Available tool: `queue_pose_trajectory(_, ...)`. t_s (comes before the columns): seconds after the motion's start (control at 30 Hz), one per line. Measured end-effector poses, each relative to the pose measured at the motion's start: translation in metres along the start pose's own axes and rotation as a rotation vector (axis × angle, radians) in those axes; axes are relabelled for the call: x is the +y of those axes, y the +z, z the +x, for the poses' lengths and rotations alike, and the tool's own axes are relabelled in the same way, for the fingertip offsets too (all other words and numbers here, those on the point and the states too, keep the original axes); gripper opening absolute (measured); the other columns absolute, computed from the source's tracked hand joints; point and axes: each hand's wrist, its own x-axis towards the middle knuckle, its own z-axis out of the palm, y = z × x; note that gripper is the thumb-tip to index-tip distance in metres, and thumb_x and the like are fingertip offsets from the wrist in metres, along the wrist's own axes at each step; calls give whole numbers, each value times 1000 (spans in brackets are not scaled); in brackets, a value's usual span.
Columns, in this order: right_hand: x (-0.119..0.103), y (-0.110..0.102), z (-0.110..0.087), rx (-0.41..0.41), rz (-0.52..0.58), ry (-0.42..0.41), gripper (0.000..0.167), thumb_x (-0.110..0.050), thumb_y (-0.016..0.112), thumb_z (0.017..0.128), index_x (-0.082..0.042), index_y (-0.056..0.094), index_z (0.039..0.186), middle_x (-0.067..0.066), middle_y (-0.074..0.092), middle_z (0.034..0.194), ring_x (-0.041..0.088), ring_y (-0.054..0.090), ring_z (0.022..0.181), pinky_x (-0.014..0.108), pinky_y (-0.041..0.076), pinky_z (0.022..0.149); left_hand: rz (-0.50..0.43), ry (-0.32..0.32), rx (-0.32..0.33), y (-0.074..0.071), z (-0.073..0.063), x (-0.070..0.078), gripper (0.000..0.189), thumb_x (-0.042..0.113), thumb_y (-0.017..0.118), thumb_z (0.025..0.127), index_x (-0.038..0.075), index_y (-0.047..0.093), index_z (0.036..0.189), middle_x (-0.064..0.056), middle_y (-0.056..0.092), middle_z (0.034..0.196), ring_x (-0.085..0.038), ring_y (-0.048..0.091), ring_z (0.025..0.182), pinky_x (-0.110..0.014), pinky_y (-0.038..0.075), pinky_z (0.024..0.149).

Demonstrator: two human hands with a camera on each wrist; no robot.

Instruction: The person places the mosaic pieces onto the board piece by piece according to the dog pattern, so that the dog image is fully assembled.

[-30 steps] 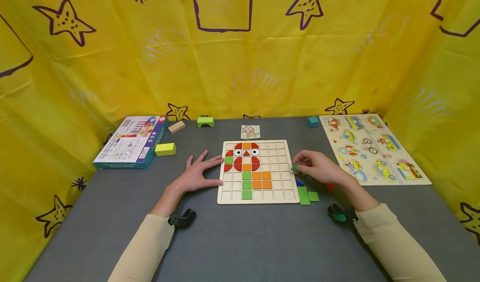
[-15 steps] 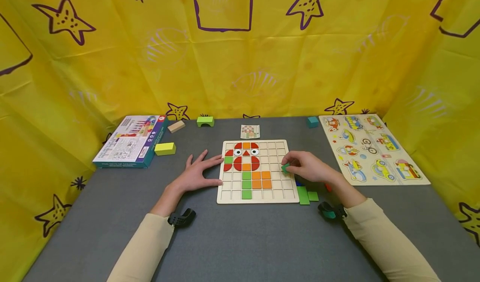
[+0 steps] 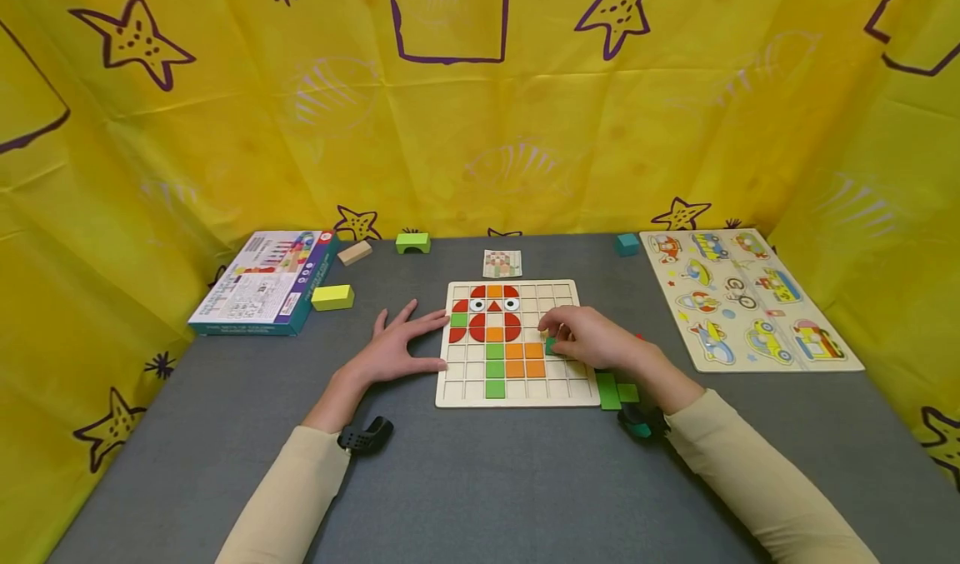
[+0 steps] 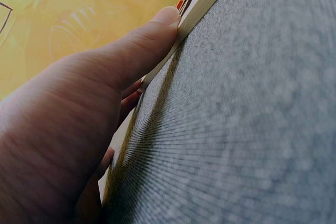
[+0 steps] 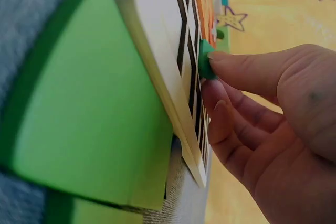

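Observation:
A wooden grid board (image 3: 465,393) lies mid-table, holding red, orange, green and eye-patterned tiles. Between thumb and fingers, my right hand (image 3: 596,339) pinches a small dark green tile (image 5: 205,61) at the board's surface, just right of the orange tiles (image 3: 524,360). The tile's full shape is hidden by the fingers. My left hand (image 3: 393,349) rests at the board's left edge, fingers spread and thumb straight; in the left wrist view the thumb (image 4: 167,16) touches the board's side. Loose green tiles (image 3: 608,391) lie by the board's lower right corner.
A small pattern card (image 3: 502,263) lies behind the board. A game box (image 3: 262,285), a yellow block (image 3: 332,297), a plain wooden block (image 3: 355,252) and a green arch block (image 3: 412,242) are at left. A teal cube (image 3: 627,245) and a vehicle puzzle board (image 3: 750,297) are at right.
My right hand has moved left with the dark green tile, from beside the board's right edge to over the cells next to the orange tiles. The left hand has stayed in place.

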Motion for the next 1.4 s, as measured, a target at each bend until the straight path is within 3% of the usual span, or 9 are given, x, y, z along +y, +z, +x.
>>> queue_pose_trajectory(0.23, 0, 2, 0, 1, -12, 2, 12, -4, 75, 91, -5, 71, 103, -2, 65, 91, 13, 57, 81, 34, 51, 78, 5, -5, -3, 0, 1, 1, 83, 57, 75, 85, 23, 47, 154, 4, 37, 160, -38, 4, 153, -67, -13, 111)
queue_pose_trajectory(0.57, -2, 0, -2, -14, -2, 11, 13, -5, 73, 92, -6, 72, 105, -3, 67, 93, 12, 58, 81, 34, 51, 79, 9, -9, -7, -1, 2, 2, 82, 57, 76, 85, 22, 47, 154, 3, 37, 160, -39, 4, 152, -67, -12, 111)
queue_pose_trajectory(0.77, 0, -4, -10, 24, 63, 21, 16, -5, 74, 92, -4, 71, 107, -3, 65, 92, 15, 58, 83, 34, 51, 77, 11, -10, -5, -1, 3, 2, 83, 58, 75, 84, 22, 48, 153, 3, 37, 160, -40, 5, 152, -68, -12, 110)
queue_pose_trajectory(1.03, 14, -14, -38, 67, 71, 18, 14, -10, 77, 91, -7, 70, 103, -5, 63, 87, 14, 56, 79, 32, 49, 72, 11, -13, -9, -1, 3, 2, 83, 58, 75, 84, 23, 47, 154, 4, 37, 160, -39, 4, 152, -67, -13, 111)
queue_pose_trajectory(1.4, 26, -22, -88, 21, 43, 25, 21, -19, 79, 90, -9, 70, 105, -6, 63, 91, 9, 55, 78, 28, 50, 70, 0, -1, 2, 0, 0, 2, 83, 57, 76, 84, 22, 48, 153, 3, 37, 160, -39, 5, 152, -67, -12, 111)
